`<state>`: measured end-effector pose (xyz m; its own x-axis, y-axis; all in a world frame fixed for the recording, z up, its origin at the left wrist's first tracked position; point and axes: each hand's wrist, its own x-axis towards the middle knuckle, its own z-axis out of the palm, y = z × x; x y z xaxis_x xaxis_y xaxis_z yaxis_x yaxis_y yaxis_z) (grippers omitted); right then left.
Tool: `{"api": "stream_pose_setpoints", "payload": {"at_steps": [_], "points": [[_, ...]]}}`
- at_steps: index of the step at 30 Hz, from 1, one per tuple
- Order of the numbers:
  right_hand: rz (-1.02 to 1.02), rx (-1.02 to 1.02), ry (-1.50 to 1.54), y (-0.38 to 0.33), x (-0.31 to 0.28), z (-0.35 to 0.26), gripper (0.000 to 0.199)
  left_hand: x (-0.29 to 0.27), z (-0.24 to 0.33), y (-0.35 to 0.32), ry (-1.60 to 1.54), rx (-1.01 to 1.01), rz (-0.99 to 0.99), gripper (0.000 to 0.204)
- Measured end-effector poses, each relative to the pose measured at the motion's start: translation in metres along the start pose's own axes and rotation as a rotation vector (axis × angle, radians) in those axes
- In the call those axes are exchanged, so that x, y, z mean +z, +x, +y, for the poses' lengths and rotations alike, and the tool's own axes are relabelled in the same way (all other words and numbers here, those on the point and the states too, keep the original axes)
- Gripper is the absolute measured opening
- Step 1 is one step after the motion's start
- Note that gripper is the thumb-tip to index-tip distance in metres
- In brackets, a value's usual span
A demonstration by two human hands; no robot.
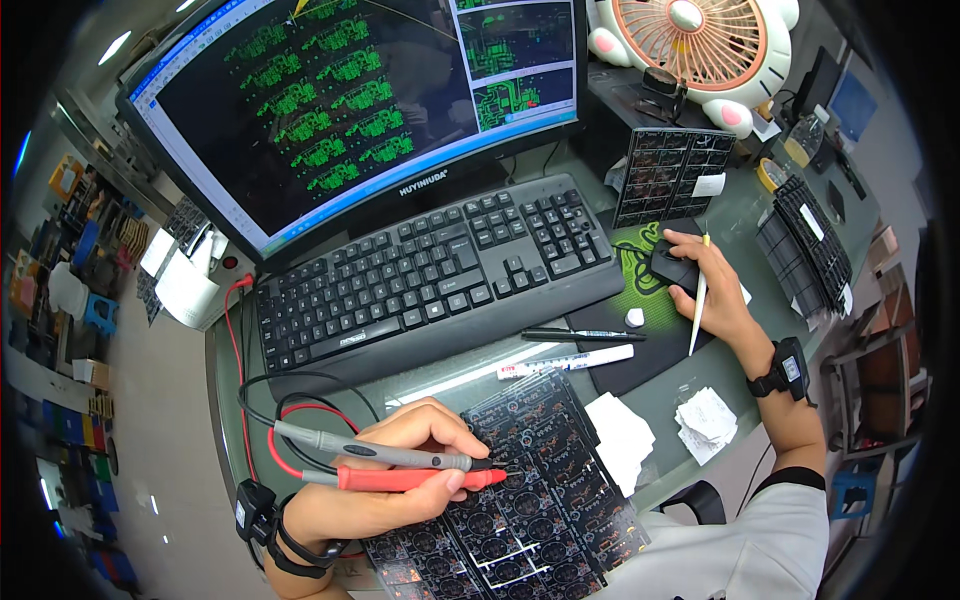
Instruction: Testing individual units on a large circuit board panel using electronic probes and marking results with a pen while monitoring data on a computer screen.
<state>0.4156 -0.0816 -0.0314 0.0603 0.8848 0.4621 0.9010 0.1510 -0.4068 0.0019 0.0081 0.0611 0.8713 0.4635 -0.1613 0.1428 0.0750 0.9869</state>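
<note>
My left hand (425, 440) is closed round two multimeter probes, a grey one (365, 450) and a red one (400, 478). Their tips meet the black panel of circuit boards (530, 530) in front of me, close together; whether both touch it I cannot tell. On the black and green mouse pad (640, 290), my right hand (710, 275) grips a black computer mouse (672, 266). A slim white stick (699, 310) with a yellowish end is tucked between that hand's fingers. Green board layouts fill the monitor (330, 110).
A black keyboard (430, 270) lies beyond the panel. Nearby are a black pen (580, 335), a white marker (565, 361) and paper slips (706, 425). Red and black leads (240, 370) run along the left. Another board panel (672, 175) leans below a fan (690, 45); a board stack (810, 245) stands right.
</note>
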Motion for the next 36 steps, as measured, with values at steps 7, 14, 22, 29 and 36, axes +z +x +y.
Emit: {"api": "stream_pose_setpoints", "payload": {"at_steps": [7,14,22,29,36], "points": [[0.027,-0.05,-0.036,0.004,-0.002,-0.002,0.041,0.001,0.004,0.0,-0.011,0.009,0.036,0.022],[0.042,-0.124,-0.103,-0.001,-0.003,-0.004,0.034,0.003,0.003,-0.006,-0.112,-0.111,-0.052,0.022],[0.077,-0.09,-0.167,-0.004,-0.004,-0.007,0.033,0.005,0.007,-0.007,-0.126,-0.153,-0.023,0.022],[0.078,-0.089,-0.168,0.0,-0.003,-0.007,0.033,0.002,0.004,-0.004,-0.126,-0.137,-0.029,0.022],[0.09,-0.109,-0.173,-0.003,-0.002,-0.003,0.029,0.002,0.001,-0.007,-0.097,-0.119,-0.051,0.025]]}}
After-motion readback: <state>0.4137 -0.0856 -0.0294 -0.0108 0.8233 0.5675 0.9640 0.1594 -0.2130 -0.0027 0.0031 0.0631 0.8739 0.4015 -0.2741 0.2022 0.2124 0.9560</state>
